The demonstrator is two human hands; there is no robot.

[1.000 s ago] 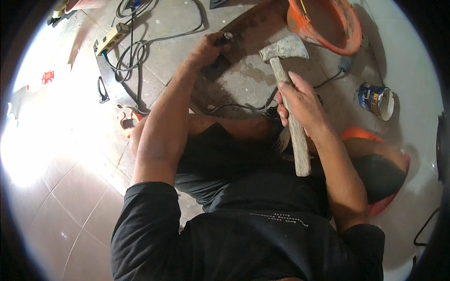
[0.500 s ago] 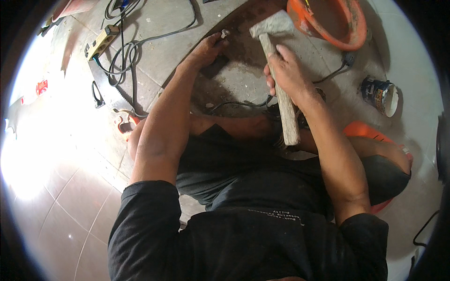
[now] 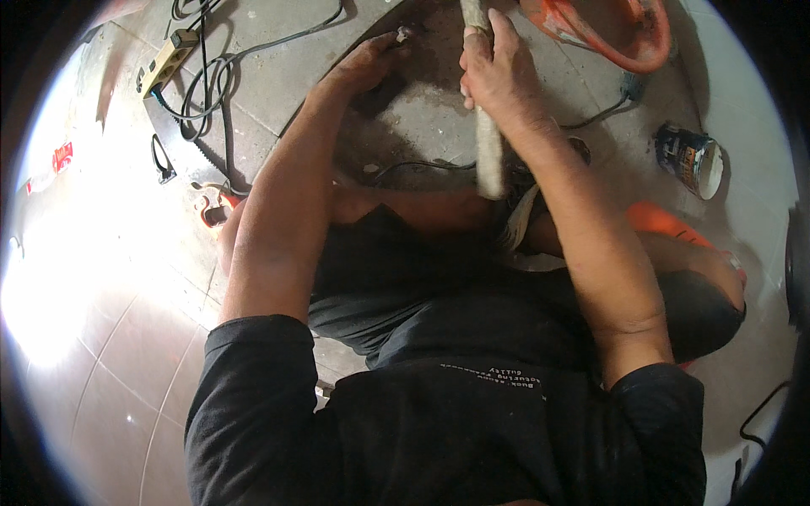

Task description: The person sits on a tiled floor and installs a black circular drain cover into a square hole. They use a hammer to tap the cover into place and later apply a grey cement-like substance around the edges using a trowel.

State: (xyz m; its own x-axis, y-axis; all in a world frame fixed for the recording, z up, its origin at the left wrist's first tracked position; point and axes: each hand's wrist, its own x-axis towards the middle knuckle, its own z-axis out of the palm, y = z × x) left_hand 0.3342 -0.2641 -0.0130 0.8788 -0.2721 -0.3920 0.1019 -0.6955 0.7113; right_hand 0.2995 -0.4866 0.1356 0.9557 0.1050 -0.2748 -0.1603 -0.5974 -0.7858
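Observation:
My right hand (image 3: pixel 504 80) is wrapped round the pale, worn wooden handle of a hammer (image 3: pixel 490 156). The handle points away from me, and the hammer's head lies beyond the top edge of the picture. To its left, my left hand (image 3: pixel 371 63) is closed round a short tool with a pale knobbed end (image 3: pixel 403 34), which pokes out above the fingers. The rest of that tool is hidden by the hand and by shadow. Beneath both hands is a dark, stained patch of floor (image 3: pixel 422 110).
An orange bucket (image 3: pixel 641 57) stands at the far right, with a dark paint can (image 3: pixel 685 160) on its side nearer me. At the left lie a power strip (image 3: pixel 169 63), looped black cables (image 3: pixel 221 76) and a handsaw with an orange handle (image 3: pixel 218 209). My crossed legs are close by.
My right hand has moved up and slightly left with the hammer, whose head has left the picture. My left hand keeps its hold on the tool. The whole view has shifted a little.

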